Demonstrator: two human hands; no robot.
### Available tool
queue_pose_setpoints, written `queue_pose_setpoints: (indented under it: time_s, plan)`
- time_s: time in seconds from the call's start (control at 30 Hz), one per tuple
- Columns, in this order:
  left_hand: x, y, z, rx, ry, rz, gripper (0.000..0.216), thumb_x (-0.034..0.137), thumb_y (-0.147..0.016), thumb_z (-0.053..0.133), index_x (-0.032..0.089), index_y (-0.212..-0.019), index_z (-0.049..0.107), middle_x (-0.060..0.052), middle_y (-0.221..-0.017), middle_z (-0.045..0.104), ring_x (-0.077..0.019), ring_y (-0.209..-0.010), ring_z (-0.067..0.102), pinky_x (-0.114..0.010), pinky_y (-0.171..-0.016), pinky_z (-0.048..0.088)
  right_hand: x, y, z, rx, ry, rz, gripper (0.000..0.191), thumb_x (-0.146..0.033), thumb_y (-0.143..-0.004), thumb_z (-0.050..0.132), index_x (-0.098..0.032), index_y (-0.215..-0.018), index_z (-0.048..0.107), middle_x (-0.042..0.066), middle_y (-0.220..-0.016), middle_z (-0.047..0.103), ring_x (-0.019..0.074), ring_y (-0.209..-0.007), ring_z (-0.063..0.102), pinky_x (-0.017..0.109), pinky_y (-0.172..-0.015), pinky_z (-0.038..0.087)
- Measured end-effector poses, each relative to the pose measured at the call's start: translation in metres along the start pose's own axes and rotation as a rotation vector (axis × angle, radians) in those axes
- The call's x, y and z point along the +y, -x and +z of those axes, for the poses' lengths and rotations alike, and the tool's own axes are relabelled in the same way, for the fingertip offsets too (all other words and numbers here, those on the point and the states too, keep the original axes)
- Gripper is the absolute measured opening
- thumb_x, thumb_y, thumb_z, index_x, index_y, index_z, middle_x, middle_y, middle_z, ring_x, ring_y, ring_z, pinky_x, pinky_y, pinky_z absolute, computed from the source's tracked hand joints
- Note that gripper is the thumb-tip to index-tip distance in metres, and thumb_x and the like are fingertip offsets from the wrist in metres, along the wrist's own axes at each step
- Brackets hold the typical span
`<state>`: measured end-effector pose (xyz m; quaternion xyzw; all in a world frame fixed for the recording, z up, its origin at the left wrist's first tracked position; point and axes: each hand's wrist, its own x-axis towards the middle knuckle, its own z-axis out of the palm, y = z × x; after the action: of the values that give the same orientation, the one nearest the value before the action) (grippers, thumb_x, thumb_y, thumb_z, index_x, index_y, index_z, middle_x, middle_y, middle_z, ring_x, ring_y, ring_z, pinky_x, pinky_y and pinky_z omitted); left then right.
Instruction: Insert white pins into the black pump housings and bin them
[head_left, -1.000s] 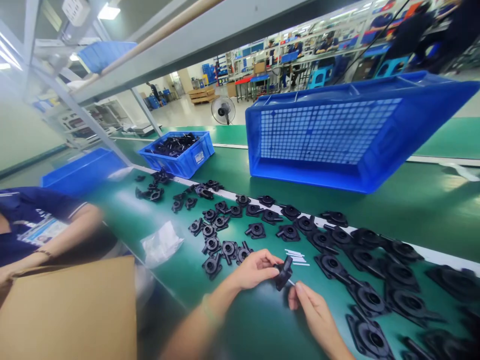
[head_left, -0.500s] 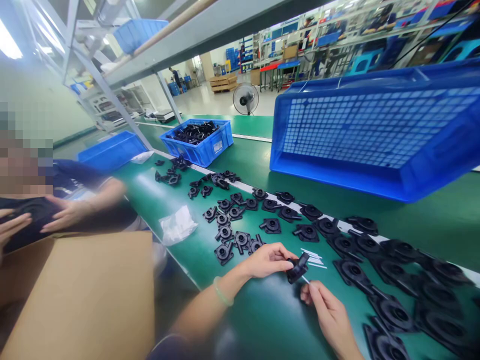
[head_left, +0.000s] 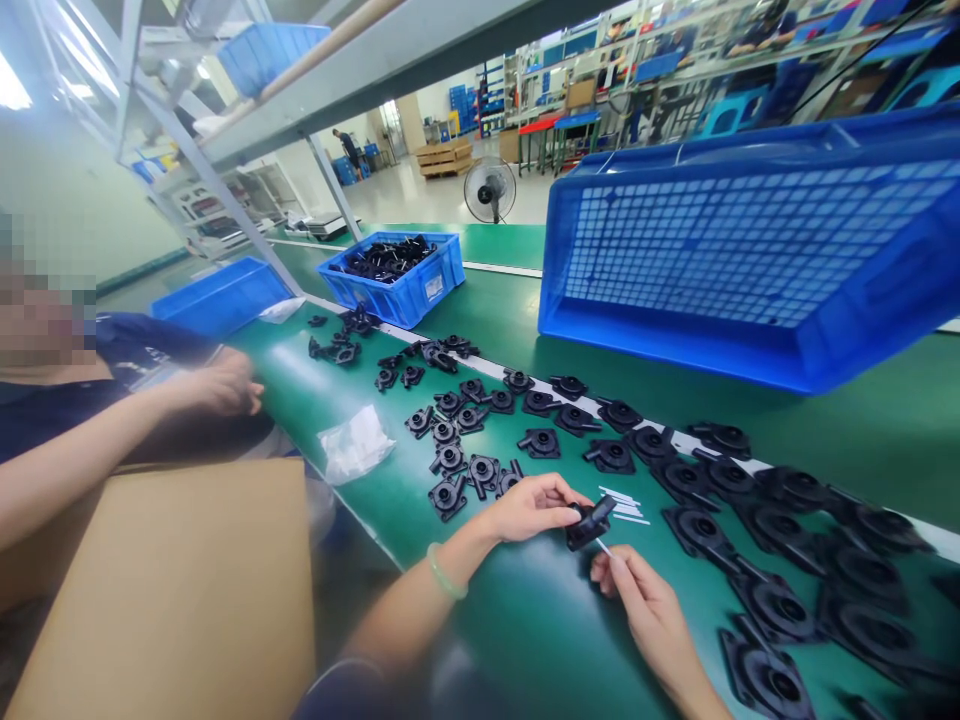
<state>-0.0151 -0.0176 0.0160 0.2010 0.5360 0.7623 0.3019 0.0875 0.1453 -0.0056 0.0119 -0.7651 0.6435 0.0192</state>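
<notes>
Between thumb and fingers, my left hand [head_left: 536, 508] grips a black plastic pump housing [head_left: 589, 524], tilted above the green tabletop. My right hand [head_left: 634, 590] pinches a thin white rod [head_left: 604, 547], whose far end meets the underside of the housing; how deep it sits is hidden. Several more white rods [head_left: 624, 504] lie on the table just behind the held housing. Many similar black housings [head_left: 769, 600] are spread on the right, and another group [head_left: 448, 458] lies to the left of my left hand.
A blue crate [head_left: 390, 275] full of black parts stands farther back. A large blue basket [head_left: 675, 350] lies tipped on its side at right. White plastic bags [head_left: 355, 445] and a cardboard box [head_left: 202, 590] are at left, beside a co-worker's arm [head_left: 150, 410].
The co-worker's hands have moved right, from a dark part over the box to the table edge. My hands hold the housing and rod almost as before, with the view slightly shifted.
</notes>
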Motion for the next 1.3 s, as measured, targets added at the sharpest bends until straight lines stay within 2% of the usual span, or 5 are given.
queue_pose_setpoints:
  time_s: [0.47,0.73,0.93,1.13,1.3]
  plan:
    - [0.000,0.003,0.000,-0.091,-0.035,-0.019,0.034,0.036,-0.069,0.073,0.013,-0.084,0.052,-0.016,-0.112,0.062,-0.0193,-0.098,0.060,-0.034,-0.087,0.045,0.003,0.002,-0.001,-0.019,0.028,0.015,0.040,-0.047,-0.091,0.040,-0.019,-0.066,0.056,0.003,-0.062,0.058,0.0152,-0.059,0.051,0.025,-0.057,0.043]
    - [0.012,0.000,-0.017,0.251,0.401,-0.089,0.038,0.048,-0.081,0.054,0.016,-0.102,0.057,-0.011,-0.106,0.065,-0.0177,-0.082,0.064,-0.028,-0.066,0.053,0.002,0.003,0.005,-0.007,-0.063,0.007,0.032,-0.046,-0.092,0.038,-0.019,-0.090,0.056,0.003,-0.073,0.059,0.0140,-0.061,0.051,0.025,-0.059,0.043]
    - [0.023,-0.001,-0.030,0.403,0.420,-0.017,0.037,0.046,-0.087,0.042,0.018,-0.103,0.061,-0.009,-0.116,0.061,-0.0137,-0.082,0.062,-0.025,-0.069,0.052,0.002,0.005,0.006,-0.049,-0.030,0.029,0.030,-0.042,-0.093,0.040,-0.019,-0.086,0.057,0.002,-0.073,0.059,0.0130,-0.063,0.051,0.025,-0.061,0.041]
    - [0.026,0.004,-0.023,0.432,0.020,0.264,0.028,0.044,-0.080,0.056,0.021,-0.095,0.053,-0.009,-0.113,0.062,-0.0191,-0.094,0.061,-0.034,-0.081,0.050,0.000,0.005,0.007,-0.043,-0.016,0.020,0.029,-0.041,-0.093,0.040,-0.019,-0.086,0.057,0.001,-0.072,0.059,0.0131,-0.063,0.052,0.025,-0.062,0.041]
    - [0.020,0.005,-0.013,0.252,-0.712,0.217,0.020,0.032,-0.079,0.061,0.019,-0.094,0.058,-0.012,-0.116,0.061,-0.0251,-0.113,0.053,-0.041,-0.102,0.035,-0.002,0.005,0.007,-0.060,0.010,0.005,0.030,-0.041,-0.094,0.039,-0.019,-0.085,0.057,0.001,-0.072,0.059,0.0131,-0.065,0.052,0.025,-0.063,0.041]
